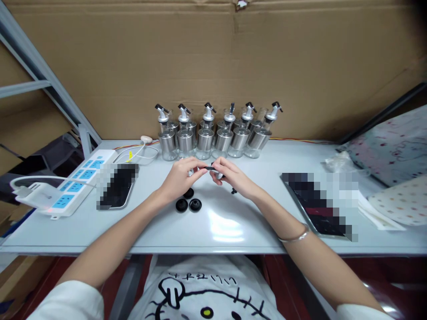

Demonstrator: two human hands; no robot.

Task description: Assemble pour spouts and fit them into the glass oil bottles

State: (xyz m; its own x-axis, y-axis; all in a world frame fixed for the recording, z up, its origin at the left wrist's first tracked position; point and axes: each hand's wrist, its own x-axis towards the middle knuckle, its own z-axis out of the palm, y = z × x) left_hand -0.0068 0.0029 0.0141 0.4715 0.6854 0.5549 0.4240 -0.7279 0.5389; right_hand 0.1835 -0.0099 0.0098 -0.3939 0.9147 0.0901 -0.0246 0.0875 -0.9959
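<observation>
My left hand [183,178] and my right hand [231,175] meet over the middle of the table, fingers pinched. Between their fingertips is a small black part [209,168], partly hidden. A silvery piece [219,175] shows under my right fingers and resembles the bottles' pourer spouts. Near my left wrist lie three round black stoppers [195,204]. Tiny black pieces [234,191] lie below my right hand. Behind my hands stands a row of glass-and-steel oil bottles [204,141], the front ones topped with silver pourer spouts [208,114] with black flip lids.
At left are a white power strip [87,178] with a plugged-in charger [38,195] and a phone [119,186]. A tablet-like dark device [315,204] lies at right, beside clear plastic wrapping [338,162] and patterned bags [393,146]. Cardboard [200,58] walls off the back.
</observation>
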